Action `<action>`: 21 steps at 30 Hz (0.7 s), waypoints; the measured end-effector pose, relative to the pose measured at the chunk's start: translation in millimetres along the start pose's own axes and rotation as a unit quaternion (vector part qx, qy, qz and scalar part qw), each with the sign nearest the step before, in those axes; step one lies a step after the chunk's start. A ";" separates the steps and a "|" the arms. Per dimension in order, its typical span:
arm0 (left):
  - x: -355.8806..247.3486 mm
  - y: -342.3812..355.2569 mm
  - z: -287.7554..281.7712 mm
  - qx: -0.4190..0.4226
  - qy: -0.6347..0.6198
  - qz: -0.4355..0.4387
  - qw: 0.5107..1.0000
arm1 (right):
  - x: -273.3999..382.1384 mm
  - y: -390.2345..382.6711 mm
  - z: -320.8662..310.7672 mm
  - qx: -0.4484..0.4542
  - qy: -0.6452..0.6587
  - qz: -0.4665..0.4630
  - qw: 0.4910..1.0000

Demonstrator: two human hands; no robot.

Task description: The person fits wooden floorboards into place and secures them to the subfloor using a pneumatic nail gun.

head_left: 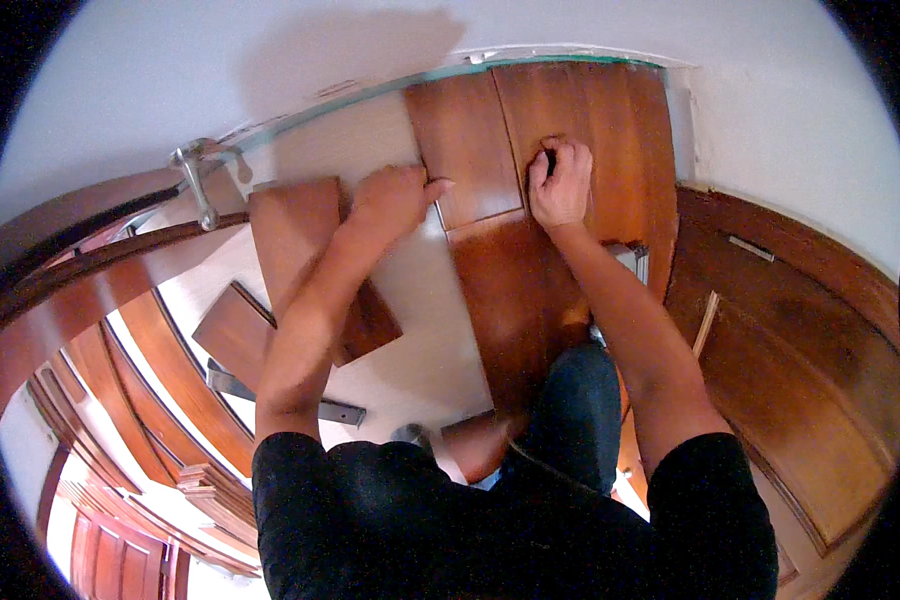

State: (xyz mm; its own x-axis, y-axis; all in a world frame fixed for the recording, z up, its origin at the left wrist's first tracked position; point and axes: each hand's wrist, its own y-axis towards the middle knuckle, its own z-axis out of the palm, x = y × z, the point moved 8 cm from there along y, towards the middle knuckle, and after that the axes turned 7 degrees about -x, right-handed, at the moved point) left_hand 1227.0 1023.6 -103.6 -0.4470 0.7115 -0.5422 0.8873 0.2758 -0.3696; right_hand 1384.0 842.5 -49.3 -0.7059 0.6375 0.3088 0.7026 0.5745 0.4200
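Reddish-brown floor planks lie side by side in front of me against the far wall. My left hand [395,197] is closed at the left edge of a short plank [465,140], with one digit over its top face. Its other fingers are largely hidden. A thin bright line shows along this plank's near end. My right hand [562,185] rests on the wide plank [620,130] to the right, fingers curled in toward the thumb. A dark gap shows between them; whether anything is in it I cannot make out. Nearer me lies another plank [500,290], beside my knee.
Loose cut planks [295,215] and a dark metal bar [342,413] lie on the pale floor [420,350] to the left. A door with a metal lever handle [202,185] stands beyond them. Large brown wood panels [800,400] are on the right. A plank stack [215,495] sits lower left.
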 end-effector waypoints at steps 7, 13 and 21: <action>-4.2 7.7 -0.1 0.019 -0.016 0.000 1.000 | -8.1 -2.9 -2.0 0.008 -0.007 0.011 1.000; 1.1 6.5 -5.3 0.035 -0.025 -0.033 0.999 | -6.1 2.9 -2.2 0.012 -0.010 0.026 1.000; -4.5 1.7 -12.7 0.034 -0.037 -0.029 0.998 | -3.6 0.1 -5.7 -0.001 0.002 0.031 1.000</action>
State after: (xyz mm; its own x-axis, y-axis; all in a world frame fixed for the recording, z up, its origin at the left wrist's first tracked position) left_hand 1232.0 1029.1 -92.3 -0.5071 0.6445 -0.5723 0.8509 0.2687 -0.4514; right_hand 1386.1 837.3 -45.6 -0.6619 0.6691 0.3379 0.7444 0.5336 0.4014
